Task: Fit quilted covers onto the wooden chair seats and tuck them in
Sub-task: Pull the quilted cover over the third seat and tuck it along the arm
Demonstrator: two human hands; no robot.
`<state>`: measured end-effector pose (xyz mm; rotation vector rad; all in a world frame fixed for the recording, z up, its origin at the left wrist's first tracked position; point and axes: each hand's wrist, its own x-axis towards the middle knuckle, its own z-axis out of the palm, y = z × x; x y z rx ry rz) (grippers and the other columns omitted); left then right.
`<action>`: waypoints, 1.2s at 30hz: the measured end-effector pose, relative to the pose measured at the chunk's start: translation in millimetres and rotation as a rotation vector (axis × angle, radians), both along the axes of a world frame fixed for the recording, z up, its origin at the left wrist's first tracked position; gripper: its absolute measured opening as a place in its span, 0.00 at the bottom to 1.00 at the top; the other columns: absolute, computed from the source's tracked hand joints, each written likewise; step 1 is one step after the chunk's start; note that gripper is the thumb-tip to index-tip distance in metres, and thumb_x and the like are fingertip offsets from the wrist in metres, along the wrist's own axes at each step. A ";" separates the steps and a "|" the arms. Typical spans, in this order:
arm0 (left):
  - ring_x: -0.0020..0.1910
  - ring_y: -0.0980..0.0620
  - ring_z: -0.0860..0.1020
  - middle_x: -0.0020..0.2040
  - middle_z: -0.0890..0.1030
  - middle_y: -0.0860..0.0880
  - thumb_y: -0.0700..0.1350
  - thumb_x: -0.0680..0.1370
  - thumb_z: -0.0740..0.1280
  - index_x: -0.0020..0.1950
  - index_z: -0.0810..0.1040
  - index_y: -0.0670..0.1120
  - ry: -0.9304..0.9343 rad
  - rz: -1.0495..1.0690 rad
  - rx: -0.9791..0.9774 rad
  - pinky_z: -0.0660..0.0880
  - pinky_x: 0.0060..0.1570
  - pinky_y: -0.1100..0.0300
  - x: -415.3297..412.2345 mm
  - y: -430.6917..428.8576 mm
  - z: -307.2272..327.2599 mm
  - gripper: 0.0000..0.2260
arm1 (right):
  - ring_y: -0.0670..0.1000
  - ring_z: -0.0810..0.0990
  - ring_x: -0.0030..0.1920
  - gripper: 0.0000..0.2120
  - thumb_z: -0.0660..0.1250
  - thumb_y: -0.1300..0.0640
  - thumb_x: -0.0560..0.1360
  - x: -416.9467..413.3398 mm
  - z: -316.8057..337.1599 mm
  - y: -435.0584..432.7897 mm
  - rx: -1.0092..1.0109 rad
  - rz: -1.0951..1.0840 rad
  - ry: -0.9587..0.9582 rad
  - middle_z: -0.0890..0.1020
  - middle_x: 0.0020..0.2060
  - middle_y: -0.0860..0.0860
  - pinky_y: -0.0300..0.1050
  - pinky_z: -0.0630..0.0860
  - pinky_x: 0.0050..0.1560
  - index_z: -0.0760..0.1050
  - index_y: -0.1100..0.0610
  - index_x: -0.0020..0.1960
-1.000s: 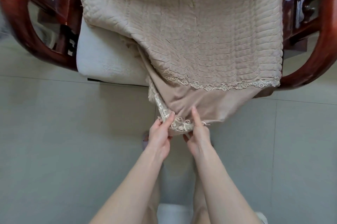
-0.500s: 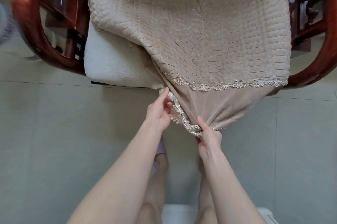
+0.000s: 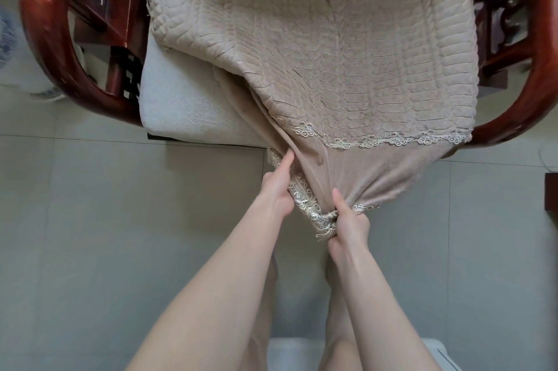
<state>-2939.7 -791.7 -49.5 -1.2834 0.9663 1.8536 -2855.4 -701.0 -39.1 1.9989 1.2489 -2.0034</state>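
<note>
A beige quilted cover [image 3: 332, 38] with a lace trim lies over the seat of a dark red wooden armchair [image 3: 45, 47]. Its plain skirt hangs off the seat's front edge, bunched toward the middle. A white seat cushion [image 3: 187, 104] shows bare at the front left corner. My left hand [image 3: 277, 186] pinches the skirt's lace-edged side just below the seat front. Lower down, my right hand [image 3: 347, 222] grips the bunched lace hem of the skirt.
The chair's curved armrests frame the seat, the right armrest [image 3: 537, 92] ending near the cover's right corner. Pale grey tiled floor [image 3: 105, 234] lies in front. My bare legs [image 3: 265, 295] stand below my arms. A dark wooden corner [image 3: 552, 192] shows at the right edge.
My left hand has slid up along the lace edge toward the seat front, away from my right hand. The right hand kept its hold on the hem corner.
</note>
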 end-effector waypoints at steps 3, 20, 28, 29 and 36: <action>0.55 0.41 0.81 0.55 0.82 0.41 0.48 0.71 0.76 0.54 0.79 0.40 0.021 0.095 0.023 0.75 0.58 0.42 -5.5 -4.4 -0.9 0.17 | 0.58 0.83 0.52 0.19 0.75 0.58 0.71 1.4 -3.7 0.1 0.040 -0.005 -0.032 0.82 0.53 0.59 0.60 0.77 0.59 0.74 0.65 0.58; 0.44 0.47 0.83 0.48 0.83 0.43 0.38 0.70 0.73 0.51 0.81 0.41 0.074 0.062 -0.026 0.79 0.44 0.58 35.4 -57.1 9.5 0.10 | 0.51 0.75 0.23 0.13 0.74 0.60 0.71 -29.4 -9.9 -63.7 -0.237 0.014 0.058 0.78 0.25 0.56 0.38 0.72 0.27 0.74 0.67 0.35; 0.53 0.40 0.82 0.55 0.82 0.38 0.46 0.65 0.79 0.58 0.78 0.41 0.027 0.315 -0.066 0.74 0.59 0.40 -18.8 -73.7 7.4 0.25 | 0.56 0.78 0.43 0.21 0.79 0.58 0.67 -22.4 -10.5 -54.0 -0.162 0.017 0.008 0.80 0.44 0.61 0.51 0.73 0.44 0.76 0.70 0.52; 0.52 0.41 0.82 0.55 0.82 0.39 0.45 0.68 0.78 0.55 0.79 0.43 0.052 0.351 -0.088 0.75 0.58 0.41 -14.6 -77.0 10.5 0.18 | 0.56 0.77 0.43 0.18 0.79 0.58 0.67 -23.7 -10.4 -55.4 -0.158 0.013 0.001 0.80 0.44 0.60 0.50 0.73 0.44 0.77 0.68 0.50; 0.48 0.48 0.83 0.52 0.84 0.44 0.38 0.74 0.72 0.53 0.80 0.45 0.120 0.400 -0.277 0.80 0.45 0.58 36.6 -89.9 23.1 0.09 | 0.61 0.84 0.49 0.21 0.78 0.55 0.67 -40.7 6.4 -92.7 -0.397 0.089 0.085 0.83 0.50 0.62 0.59 0.79 0.54 0.77 0.65 0.53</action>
